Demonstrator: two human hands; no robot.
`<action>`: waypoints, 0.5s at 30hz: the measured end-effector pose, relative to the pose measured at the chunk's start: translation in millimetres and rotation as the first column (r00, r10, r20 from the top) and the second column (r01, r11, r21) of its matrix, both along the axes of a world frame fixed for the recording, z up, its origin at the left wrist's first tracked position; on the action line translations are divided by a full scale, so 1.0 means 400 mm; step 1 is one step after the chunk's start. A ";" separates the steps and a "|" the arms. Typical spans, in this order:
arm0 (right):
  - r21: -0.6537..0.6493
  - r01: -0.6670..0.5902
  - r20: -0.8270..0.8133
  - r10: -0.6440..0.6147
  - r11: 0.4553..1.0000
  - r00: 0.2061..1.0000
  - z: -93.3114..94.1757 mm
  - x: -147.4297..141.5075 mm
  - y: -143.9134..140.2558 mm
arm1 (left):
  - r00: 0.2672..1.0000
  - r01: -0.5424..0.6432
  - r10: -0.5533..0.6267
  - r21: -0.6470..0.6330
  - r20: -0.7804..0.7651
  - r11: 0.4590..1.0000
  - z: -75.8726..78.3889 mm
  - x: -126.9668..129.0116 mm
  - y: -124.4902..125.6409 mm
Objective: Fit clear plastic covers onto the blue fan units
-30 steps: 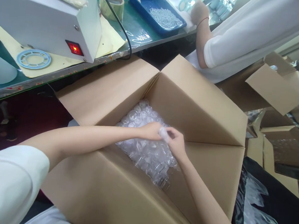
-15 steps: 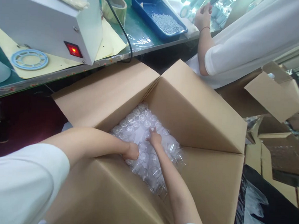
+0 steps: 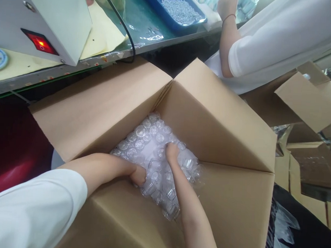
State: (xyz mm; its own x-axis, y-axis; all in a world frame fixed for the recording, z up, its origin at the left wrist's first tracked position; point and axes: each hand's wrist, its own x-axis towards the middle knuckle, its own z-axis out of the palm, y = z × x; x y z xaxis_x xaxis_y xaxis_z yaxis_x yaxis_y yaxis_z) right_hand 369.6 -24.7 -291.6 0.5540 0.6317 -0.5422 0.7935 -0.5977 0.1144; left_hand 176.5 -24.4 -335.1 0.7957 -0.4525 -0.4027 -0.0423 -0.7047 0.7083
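Both hands reach down into an open cardboard box (image 3: pixel 224 120). It holds many small clear plastic containers (image 3: pixel 140 131) with round, ribbed ends, some in rows and others tilted. My left hand (image 3: pixel 138 175) is closed among the containers by the near left wall. Its fingertips are hidden, so what it grips does not show. Near the middle of the pile, my right hand (image 3: pixel 171 153) is curled closed over the containers, its fingers mostly turned away from view. A patch of whitish plastic (image 3: pixel 149 150) lies between the two hands.
Beyond the box runs a green-topped bench (image 3: pixel 146 25) with a white machine (image 3: pixel 57 16), its red switch lit, and a blue tray (image 3: pixel 174 25) of small pellets. A co-worker's arm (image 3: pixel 228 41) is at the far right. Cardboard boxes (image 3: pixel 310 99) stand on the right.
My left hand has moved slightly left and lower. My right hand has gone from an extended finger to a curled shape. The view has shifted, moving the machine leftward and up.
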 end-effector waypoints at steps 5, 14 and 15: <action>0.037 -0.011 -0.004 0.011 0.999 1.000 0.011 0.007 -0.017 | 0.995 -0.076 0.081 -0.092 0.053 0.993 0.019 -0.012 0.005; 0.110 0.083 -0.020 -0.081 0.990 0.996 0.007 -0.063 -0.037 | 0.980 -0.200 0.198 -0.123 -0.028 0.972 0.151 0.027 0.005; 0.116 0.110 -0.026 -0.108 0.987 0.994 0.006 -0.059 -0.029 | 0.970 -0.242 0.238 -0.118 -0.047 0.963 0.172 0.034 -0.002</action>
